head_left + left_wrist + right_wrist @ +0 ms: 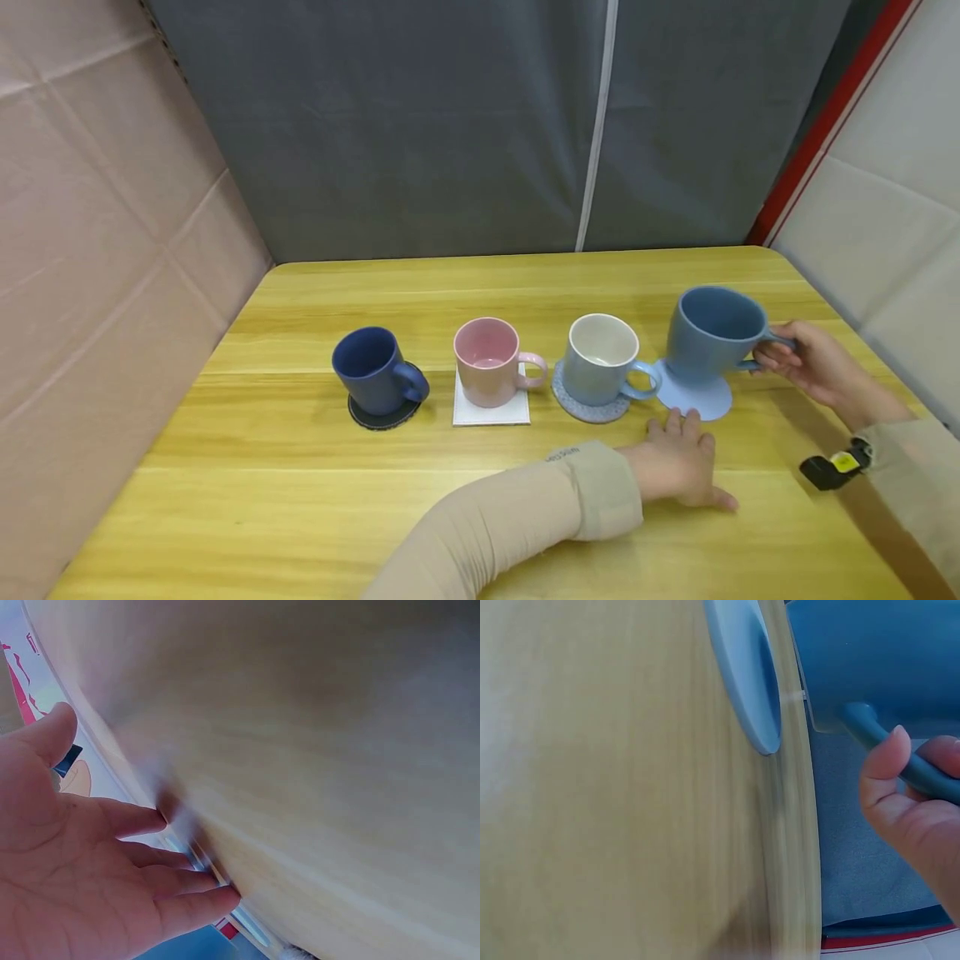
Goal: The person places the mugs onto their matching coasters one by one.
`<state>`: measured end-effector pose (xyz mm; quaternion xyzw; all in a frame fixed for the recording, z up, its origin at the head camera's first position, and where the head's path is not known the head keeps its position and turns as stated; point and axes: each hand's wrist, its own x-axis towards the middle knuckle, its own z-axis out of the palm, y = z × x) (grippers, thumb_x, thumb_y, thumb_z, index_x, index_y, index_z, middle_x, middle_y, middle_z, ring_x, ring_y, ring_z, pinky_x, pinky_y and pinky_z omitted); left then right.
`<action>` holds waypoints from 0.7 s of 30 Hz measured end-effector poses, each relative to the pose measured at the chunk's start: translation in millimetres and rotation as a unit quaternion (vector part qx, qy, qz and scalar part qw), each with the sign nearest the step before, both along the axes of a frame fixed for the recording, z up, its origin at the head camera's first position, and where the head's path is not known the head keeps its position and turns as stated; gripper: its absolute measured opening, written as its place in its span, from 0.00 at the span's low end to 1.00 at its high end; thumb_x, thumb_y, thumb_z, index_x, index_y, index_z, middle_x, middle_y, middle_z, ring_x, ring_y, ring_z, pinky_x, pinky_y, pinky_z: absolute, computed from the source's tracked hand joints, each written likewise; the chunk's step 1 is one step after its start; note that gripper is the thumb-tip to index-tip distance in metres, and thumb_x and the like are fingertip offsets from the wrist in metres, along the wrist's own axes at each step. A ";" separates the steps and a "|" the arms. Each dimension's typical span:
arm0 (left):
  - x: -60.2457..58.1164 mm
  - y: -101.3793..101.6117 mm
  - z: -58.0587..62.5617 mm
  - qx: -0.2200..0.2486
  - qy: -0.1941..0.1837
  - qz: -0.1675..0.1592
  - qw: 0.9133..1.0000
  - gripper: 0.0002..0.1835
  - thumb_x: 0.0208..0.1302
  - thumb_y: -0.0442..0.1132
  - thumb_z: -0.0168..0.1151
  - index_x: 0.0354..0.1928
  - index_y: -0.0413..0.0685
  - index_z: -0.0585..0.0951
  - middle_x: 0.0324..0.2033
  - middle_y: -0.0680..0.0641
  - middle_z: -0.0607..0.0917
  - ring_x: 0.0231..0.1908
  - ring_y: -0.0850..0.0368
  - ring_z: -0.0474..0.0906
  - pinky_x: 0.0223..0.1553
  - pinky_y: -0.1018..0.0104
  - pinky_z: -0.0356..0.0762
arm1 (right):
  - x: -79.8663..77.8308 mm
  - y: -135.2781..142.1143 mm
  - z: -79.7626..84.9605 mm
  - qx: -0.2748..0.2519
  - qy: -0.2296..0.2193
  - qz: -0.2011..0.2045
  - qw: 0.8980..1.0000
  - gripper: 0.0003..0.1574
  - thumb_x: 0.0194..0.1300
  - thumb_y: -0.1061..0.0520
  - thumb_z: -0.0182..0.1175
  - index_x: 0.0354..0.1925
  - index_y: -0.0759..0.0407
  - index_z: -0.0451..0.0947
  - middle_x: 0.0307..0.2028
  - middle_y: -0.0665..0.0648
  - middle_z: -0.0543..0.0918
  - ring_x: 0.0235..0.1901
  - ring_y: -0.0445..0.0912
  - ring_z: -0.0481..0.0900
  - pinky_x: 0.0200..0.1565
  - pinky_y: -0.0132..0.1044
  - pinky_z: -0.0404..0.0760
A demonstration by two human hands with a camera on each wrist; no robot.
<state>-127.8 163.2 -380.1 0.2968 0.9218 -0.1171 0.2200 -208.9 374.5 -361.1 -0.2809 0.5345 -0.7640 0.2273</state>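
Observation:
At the right of the head view, my right hand (813, 367) grips the handle of a large blue-grey mug (703, 346). In the right wrist view, thumb and fingers close round that handle, and a gap shows between the mug (885, 667) and the light blue coaster (739, 660). The round coaster (697, 398) shows below the mug in the head view. My left hand (681, 462) reaches across in front of it, palm down, fingers spread and fingertips right at the coaster's near edge. The left wrist view shows this hand (82, 877) with extended fingers, holding nothing.
Left of the coaster stand a pale grey-blue mug (588, 367) on a speckled round coaster (592, 410), a pink mug (483, 375) on a white square coaster (491, 415), and a navy mug (375, 383) on a black coaster (382, 419). A grey curtain (412, 133) hangs behind the wooden table (300, 508).

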 end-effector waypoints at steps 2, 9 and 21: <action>-0.3 0.1 -0.2 0.000 -0.001 0.000 1.000 0.43 0.50 0.77 0.37 0.68 0.75 0.48 0.70 0.61 0.41 0.69 0.62 0.38 0.67 0.62 0.48 | 1.6 0.7 -0.5 0.014 0.007 -0.008 1.000 0.27 0.66 0.68 0.09 0.16 0.67 0.50 0.17 0.62 0.54 0.22 0.56 0.52 0.38 0.37 0.77; -1.1 0.3 -1.5 0.005 0.004 -0.003 1.000 0.43 0.50 0.77 0.37 0.68 0.74 0.49 0.70 0.62 0.42 0.69 0.62 0.39 0.66 0.62 0.49 | 2.9 4.8 -8.0 0.007 0.026 0.019 0.999 0.27 0.65 0.68 0.09 0.17 0.68 0.49 0.18 0.62 0.56 0.23 0.56 0.53 0.39 0.39 0.78; -1.6 -0.8 -2.7 0.014 0.013 -0.017 1.000 0.43 0.51 0.77 0.38 0.69 0.73 0.50 0.69 0.65 0.44 0.69 0.60 0.41 0.66 0.61 0.51 | 2.7 4.8 -13.8 0.018 0.042 0.047 0.998 0.26 0.63 0.69 0.07 0.17 0.67 0.48 0.19 0.62 0.56 0.22 0.56 0.53 0.40 0.39 0.76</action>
